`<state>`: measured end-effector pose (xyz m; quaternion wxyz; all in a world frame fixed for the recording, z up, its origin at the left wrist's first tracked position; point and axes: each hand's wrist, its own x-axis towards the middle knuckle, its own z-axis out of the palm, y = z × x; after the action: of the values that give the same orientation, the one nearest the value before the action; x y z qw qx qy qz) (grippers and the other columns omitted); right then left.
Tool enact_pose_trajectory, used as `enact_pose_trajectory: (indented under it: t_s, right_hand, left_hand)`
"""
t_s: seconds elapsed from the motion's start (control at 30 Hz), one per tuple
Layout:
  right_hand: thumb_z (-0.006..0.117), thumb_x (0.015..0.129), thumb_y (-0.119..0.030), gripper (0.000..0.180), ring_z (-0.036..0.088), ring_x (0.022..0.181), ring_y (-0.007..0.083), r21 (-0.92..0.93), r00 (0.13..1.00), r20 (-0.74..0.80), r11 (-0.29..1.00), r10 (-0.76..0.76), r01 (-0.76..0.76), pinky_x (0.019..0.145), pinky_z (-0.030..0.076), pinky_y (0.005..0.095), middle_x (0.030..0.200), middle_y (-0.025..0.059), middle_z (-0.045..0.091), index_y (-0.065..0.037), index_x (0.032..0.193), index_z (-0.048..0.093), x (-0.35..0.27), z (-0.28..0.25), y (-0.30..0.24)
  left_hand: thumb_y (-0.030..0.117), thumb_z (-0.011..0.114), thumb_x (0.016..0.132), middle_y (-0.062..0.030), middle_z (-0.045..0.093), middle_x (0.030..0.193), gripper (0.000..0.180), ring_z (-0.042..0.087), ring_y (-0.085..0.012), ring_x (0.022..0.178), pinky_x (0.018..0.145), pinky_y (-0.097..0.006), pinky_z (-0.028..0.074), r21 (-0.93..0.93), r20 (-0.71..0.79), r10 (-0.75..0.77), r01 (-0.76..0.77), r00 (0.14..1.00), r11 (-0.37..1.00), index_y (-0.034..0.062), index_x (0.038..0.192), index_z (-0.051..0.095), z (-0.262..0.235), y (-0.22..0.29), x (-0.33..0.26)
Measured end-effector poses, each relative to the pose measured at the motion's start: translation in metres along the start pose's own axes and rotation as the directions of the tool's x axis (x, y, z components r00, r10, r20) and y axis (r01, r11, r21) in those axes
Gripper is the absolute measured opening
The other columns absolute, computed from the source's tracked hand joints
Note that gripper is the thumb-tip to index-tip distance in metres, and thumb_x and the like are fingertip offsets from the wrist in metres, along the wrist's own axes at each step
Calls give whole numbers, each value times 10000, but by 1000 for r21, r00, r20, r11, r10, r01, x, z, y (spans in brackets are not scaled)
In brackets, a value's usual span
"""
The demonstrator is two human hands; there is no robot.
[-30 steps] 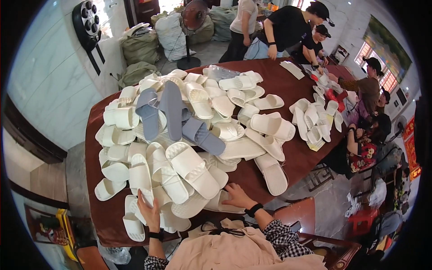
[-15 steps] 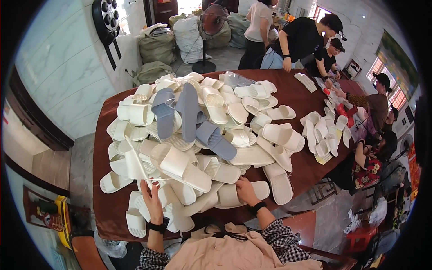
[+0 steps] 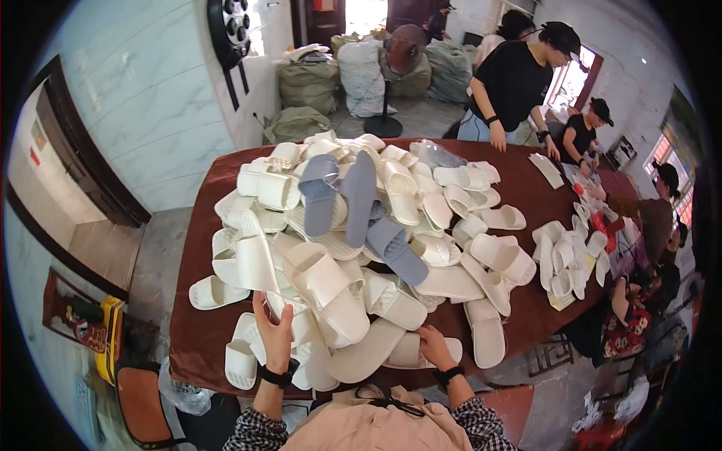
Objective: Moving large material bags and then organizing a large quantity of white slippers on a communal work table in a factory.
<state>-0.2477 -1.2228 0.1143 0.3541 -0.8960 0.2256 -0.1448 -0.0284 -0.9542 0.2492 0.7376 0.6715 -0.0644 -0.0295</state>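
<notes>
A large pile of cream-white slippers (image 3: 320, 286) covers the near and middle part of the table, with several grey-blue slippers (image 3: 359, 197) on top. My left hand (image 3: 275, 338), at the pile's near left, has thumb and fingers around the lower end of a white slipper (image 3: 256, 259) that stands tilted upward. How firmly it grips is partly hidden. At the near edge, my right hand (image 3: 436, 347) bends its fingers over a white slipper (image 3: 406, 352) lying on its sole. A loose white slipper (image 3: 368, 352) lies between my hands.
The brown-covered table (image 3: 203, 331) runs away to the right, where a smaller slipper heap (image 3: 560, 259) lies. A clear plastic bag (image 3: 440, 154) rests at the pile's far side. A person in black (image 3: 519, 83) stands across; others sit along the right. Stuffed sacks (image 3: 308, 83) and a fan (image 3: 404, 49) stand behind.
The view has shifted, so the table sits lower and further right. The slipper at my left hand has turned from edge-on to face-on. The person across has straightened up.
</notes>
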Motion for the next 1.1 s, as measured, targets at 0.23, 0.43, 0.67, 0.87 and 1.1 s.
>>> enact_pose_trajectory:
  t_s: [0.23, 0.43, 0.67, 0.87, 1.1]
  right_hand:
    - [494, 787, 89, 207, 601, 795, 297, 121, 956, -290, 993, 32, 4, 712, 475, 340, 864, 137, 614, -1, 904, 639, 23, -46, -74]
    - [526, 804, 73, 187, 597, 804, 261, 265, 953, -72, 915, -295, 304, 706, 464, 307, 887, 125, 599, -22, 918, 641, 72, -29, -175]
    - [736, 704, -219, 651, 390, 1220, 354, 24, 721, 201, 739, -663, 673, 1016, 323, 478, 1289, 149, 428, -122, 1285, 461, 104, 25, -240]
    - [771, 594, -175, 810, 352, 1255, 341, -91, 673, 340, 689, -657, 719, 1037, 260, 533, 1268, 148, 422, -140, 1323, 420, 93, 69, -237]
    - [718, 580, -76, 847, 418, 1111, 327, -153, 800, 187, 787, -570, 597, 971, 319, 453, 1142, 130, 461, -174, 1362, 407, 84, -3, -235]
  left_hand:
    - [44, 652, 804, -160, 339, 1363, 731, 409, -233, 1183, 971, -320, 366, 114, -120, 55, -41, 991, 993, -2, 1411, 247, -26, -5, 2]
    - [77, 694, 773, -158, 372, 1316, 752, 425, -232, 1155, 944, -312, 380, 135, -135, 10, 8, 991, 991, -12, 1396, 283, -42, -14, -8]
    - [86, 719, 754, -154, 363, 1323, 786, 386, -245, 1196, 1002, -334, 332, 194, -69, 31, -17, 997, 981, -21, 1396, 278, -45, -18, -22]
    - [-6, 654, 704, -159, 352, 1346, 789, 347, -265, 1244, 1062, -360, 264, 157, 55, 2, -10, 998, 988, -15, 1388, 260, -54, -8, -49]
    - [-1, 655, 693, -151, 331, 1371, 833, 339, -250, 1245, 1057, -347, 255, 61, 289, -129, 116, 949, 991, -12, 1408, 227, -51, 9, -59]
